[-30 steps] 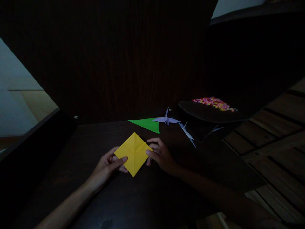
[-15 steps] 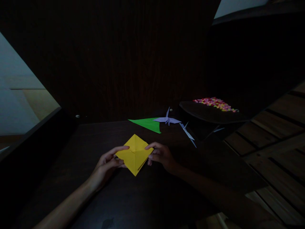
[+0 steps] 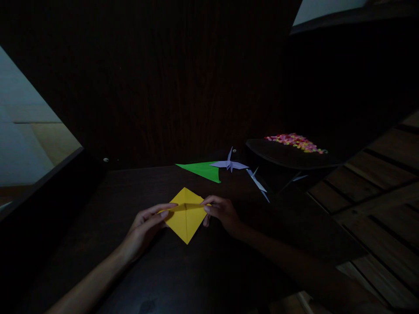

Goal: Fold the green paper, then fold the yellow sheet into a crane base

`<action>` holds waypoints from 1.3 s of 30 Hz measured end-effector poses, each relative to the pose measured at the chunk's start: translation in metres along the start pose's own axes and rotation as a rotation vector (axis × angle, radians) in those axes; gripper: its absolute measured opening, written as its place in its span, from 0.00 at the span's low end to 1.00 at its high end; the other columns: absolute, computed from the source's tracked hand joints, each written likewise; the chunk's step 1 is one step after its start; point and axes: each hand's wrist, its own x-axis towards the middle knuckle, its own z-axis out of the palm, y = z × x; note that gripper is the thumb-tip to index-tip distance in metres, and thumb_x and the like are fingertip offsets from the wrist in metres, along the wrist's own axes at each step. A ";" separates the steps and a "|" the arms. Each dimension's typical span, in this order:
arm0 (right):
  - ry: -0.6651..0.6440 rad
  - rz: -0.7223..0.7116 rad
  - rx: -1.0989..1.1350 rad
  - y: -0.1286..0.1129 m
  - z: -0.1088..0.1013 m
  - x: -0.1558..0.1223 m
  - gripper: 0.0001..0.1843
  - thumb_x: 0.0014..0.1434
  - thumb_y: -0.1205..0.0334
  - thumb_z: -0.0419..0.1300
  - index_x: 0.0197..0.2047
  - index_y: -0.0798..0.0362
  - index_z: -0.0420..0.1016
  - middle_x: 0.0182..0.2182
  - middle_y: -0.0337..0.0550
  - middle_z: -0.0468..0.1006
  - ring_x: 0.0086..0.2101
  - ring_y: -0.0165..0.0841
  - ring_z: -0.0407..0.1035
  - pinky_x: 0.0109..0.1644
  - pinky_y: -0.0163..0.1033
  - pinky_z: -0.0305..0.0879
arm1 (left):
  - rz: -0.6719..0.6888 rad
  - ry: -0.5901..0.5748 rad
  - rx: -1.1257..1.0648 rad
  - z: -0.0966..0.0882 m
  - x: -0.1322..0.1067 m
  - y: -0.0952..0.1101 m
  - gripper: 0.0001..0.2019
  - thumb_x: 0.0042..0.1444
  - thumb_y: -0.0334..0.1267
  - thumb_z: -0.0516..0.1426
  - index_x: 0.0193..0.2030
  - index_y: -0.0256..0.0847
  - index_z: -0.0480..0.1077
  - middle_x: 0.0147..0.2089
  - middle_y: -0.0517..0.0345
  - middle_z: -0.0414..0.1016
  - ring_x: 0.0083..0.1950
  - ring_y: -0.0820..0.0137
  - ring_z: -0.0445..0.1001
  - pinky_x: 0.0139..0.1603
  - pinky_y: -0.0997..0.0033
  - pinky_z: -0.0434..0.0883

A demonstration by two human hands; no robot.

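A yellow sheet of origami paper (image 3: 186,222), folded into a diamond with creases across its middle, is held between my two hands. My left hand (image 3: 147,221) pinches its left corner between thumb and fingers. At the right corner, my right hand (image 3: 221,213) grips with the thumb in front and fingertips at the upper edge. Beyond the diamond lies a green folded paper (image 3: 204,171). A purple paper crane (image 3: 230,165) overlaps the green paper's right end, and a pale blue paper crane (image 3: 258,181) lies to the right of it.
A dark wooden desk (image 3: 124,192) bears the papers, with a tall dark panel behind it. At the right, a dark curved shelf (image 3: 278,155) holds a heap of small pink, red and yellow pieces (image 3: 296,141). Wooden slats (image 3: 376,244) lie beyond the desk's right edge.
The yellow paper has tilted and shifted slightly toward me. Both thumbs have moved up onto its front face near the side corners, and the loose lower right edge no longer shows.
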 end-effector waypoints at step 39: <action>0.035 0.063 -0.161 0.002 0.009 -0.006 0.14 0.58 0.55 0.62 0.43 0.54 0.78 0.26 0.38 0.74 0.21 0.25 0.66 0.20 0.30 0.64 | 0.301 0.003 0.521 0.006 -0.003 0.003 0.16 0.50 0.48 0.67 0.43 0.43 0.83 0.44 0.49 0.84 0.43 0.59 0.81 0.37 0.71 0.78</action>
